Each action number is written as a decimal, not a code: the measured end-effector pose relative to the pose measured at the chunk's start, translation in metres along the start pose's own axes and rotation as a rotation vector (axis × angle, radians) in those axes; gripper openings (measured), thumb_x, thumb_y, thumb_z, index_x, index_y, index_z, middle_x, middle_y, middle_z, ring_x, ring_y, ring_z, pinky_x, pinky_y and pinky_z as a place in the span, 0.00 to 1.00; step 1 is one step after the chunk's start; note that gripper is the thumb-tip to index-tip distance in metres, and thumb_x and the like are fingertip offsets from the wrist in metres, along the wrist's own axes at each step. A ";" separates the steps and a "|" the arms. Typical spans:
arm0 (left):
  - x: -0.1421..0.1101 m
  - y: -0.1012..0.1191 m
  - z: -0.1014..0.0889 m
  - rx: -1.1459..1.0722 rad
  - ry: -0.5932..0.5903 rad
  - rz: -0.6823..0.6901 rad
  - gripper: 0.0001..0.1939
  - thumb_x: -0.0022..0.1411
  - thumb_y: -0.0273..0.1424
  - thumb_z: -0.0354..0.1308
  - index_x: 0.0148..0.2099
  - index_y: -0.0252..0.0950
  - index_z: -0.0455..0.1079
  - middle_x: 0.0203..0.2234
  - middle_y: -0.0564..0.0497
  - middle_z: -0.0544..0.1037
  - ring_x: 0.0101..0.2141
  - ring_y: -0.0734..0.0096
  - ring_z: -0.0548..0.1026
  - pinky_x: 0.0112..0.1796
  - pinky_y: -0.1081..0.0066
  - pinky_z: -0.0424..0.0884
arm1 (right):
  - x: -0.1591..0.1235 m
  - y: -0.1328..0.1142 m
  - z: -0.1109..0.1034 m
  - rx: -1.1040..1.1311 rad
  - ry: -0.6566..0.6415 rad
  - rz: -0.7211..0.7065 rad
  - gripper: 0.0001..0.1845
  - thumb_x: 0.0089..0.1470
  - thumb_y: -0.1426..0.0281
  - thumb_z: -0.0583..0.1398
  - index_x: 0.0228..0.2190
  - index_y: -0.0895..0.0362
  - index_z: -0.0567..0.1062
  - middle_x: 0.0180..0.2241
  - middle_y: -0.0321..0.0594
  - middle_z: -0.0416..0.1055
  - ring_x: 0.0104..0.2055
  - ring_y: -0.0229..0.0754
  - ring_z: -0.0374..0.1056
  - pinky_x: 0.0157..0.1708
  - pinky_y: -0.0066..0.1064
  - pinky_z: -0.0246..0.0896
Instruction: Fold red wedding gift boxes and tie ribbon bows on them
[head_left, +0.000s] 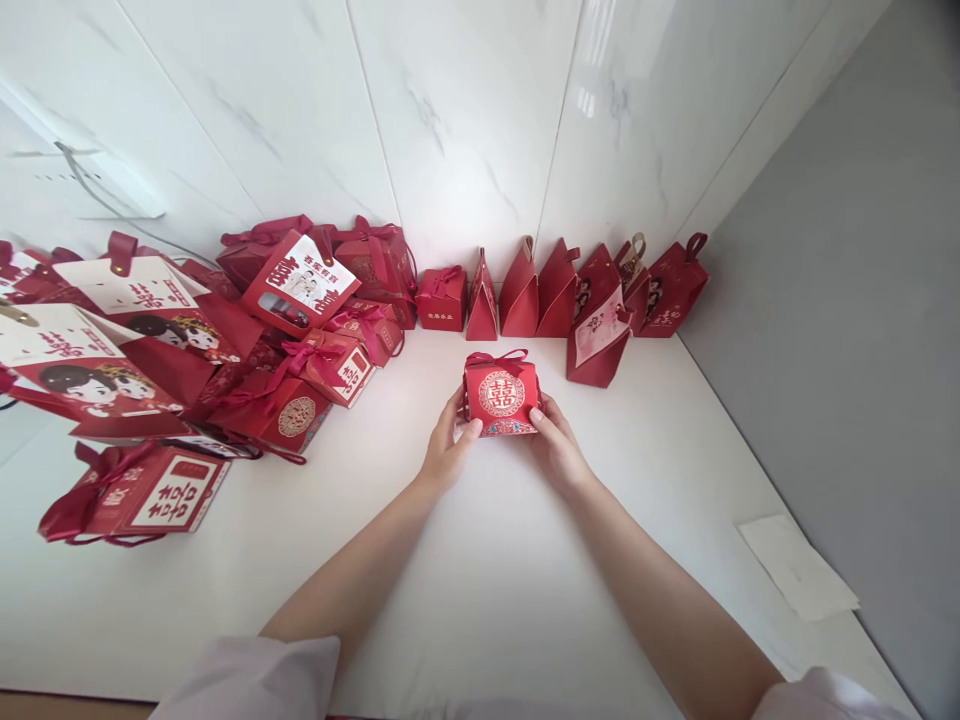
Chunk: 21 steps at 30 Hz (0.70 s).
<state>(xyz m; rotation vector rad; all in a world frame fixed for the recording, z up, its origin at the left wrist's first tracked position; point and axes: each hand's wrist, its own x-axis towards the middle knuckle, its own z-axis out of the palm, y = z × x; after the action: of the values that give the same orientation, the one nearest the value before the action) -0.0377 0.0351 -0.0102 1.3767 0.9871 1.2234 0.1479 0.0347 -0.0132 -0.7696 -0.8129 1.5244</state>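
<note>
A small red gift box (502,394) with a gold round emblem, a patterned lower edge and a dark red ribbon bow on top is between my two hands, over the middle of the white table. My left hand (451,440) grips its left side, thumb on the front face. On the right side my right hand (556,440) holds it the same way, its thumb at the front corner. The other fingers are mostly hidden behind the box. Behind it, close to the wall, stands a red box with a bow (442,300).
Several upright red gift bags (517,295) line the tiled wall. One with a pink card (598,345) stands forward of that row. A pile of red gift boxes (270,410) fills the left. White paper (797,565) lies by the grey partition (840,350) at right.
</note>
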 end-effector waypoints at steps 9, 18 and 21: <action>0.000 -0.010 -0.009 -0.011 -0.082 -0.009 0.41 0.62 0.45 0.62 0.72 0.47 0.49 0.69 0.43 0.55 0.63 0.48 0.63 0.58 0.51 0.66 | 0.000 -0.008 0.002 0.019 0.000 0.022 0.23 0.57 0.55 0.63 0.52 0.49 0.72 0.57 0.42 0.70 0.58 0.54 0.66 0.58 0.48 0.63; -0.001 -0.003 0.002 -0.018 0.199 -0.026 0.27 0.65 0.42 0.59 0.62 0.43 0.60 0.60 0.42 0.68 0.58 0.56 0.70 0.57 0.55 0.68 | 0.003 0.007 0.003 -0.030 0.135 -0.067 0.22 0.57 0.55 0.64 0.51 0.46 0.69 0.60 0.40 0.65 0.59 0.51 0.65 0.55 0.47 0.66; 0.000 -0.003 0.004 -0.012 0.283 -0.019 0.28 0.64 0.42 0.61 0.63 0.44 0.59 0.60 0.42 0.66 0.56 0.57 0.71 0.55 0.57 0.71 | 0.004 0.013 0.002 -0.129 0.182 -0.162 0.26 0.51 0.61 0.69 0.50 0.47 0.68 0.58 0.42 0.65 0.60 0.49 0.62 0.59 0.45 0.62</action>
<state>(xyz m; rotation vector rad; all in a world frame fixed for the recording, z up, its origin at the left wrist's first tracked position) -0.0340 0.0354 -0.0133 1.2022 1.1819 1.4335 0.1391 0.0378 -0.0237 -0.9010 -0.8224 1.2477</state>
